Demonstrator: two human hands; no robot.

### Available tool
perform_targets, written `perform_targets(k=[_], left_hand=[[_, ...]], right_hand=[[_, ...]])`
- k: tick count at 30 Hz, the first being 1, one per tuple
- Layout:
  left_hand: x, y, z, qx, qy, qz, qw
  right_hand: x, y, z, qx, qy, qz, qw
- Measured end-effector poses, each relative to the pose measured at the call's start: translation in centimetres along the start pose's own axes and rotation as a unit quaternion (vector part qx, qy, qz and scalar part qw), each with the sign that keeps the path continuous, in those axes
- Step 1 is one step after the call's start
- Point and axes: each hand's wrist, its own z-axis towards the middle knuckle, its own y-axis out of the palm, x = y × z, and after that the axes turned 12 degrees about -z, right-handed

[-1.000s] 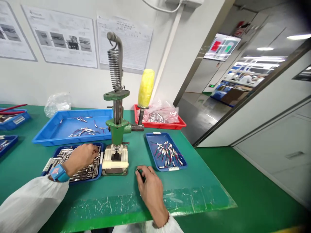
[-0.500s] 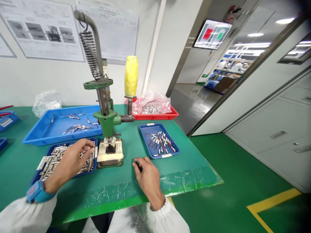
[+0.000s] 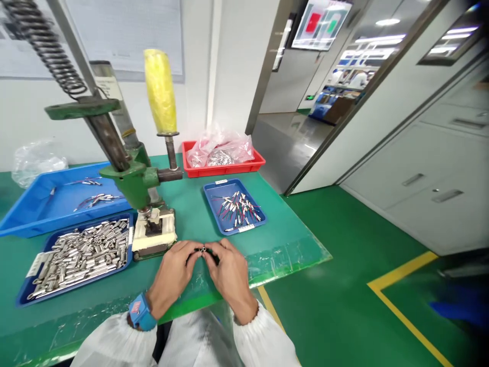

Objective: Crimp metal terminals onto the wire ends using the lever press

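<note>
Two small metal tubes are side by side, pinched by the left hand and the right hand, over the green tabletop. To the left stands a green press, then a blue tray of shiny tubes.

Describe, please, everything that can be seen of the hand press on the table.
The hand press looks to be of green-painted and bare metal, and stands on the green tabletop. Its coil spring is cut off by the picture's upper edge. A side arm carries a raised yellow handle, seemingly wrapped. Pale yellow material covers much of the base. The left hand is near the base; no hand grips the handle.
</note>
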Motion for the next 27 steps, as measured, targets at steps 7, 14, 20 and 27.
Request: perform_targets(k=[7,14,20,27], left_hand=[[-0.8,0.2,-0.4,0.017,0.020,0.028,0.999],[-0.8,0.2,-0.4,0.019,0.034,0.055,0.998],[-0.7,0.3,-0.4,0.022,0.043,0.082,0.995],[-0.4,0.1,-0.9,0.057,0.062,0.095,0.992]], right_hand=[[0.8,0.6,-0.3,0.012,-0.018,0.050,0.999],[0.9,0.5,-0.4,0.028,-0.021,0.076,0.996],[1.1,0.7,-0.5,0.036,-0.026,0.071,0.997],[1.2,0.8,-0.6,0.053,-0.036,0.085,0.994]])
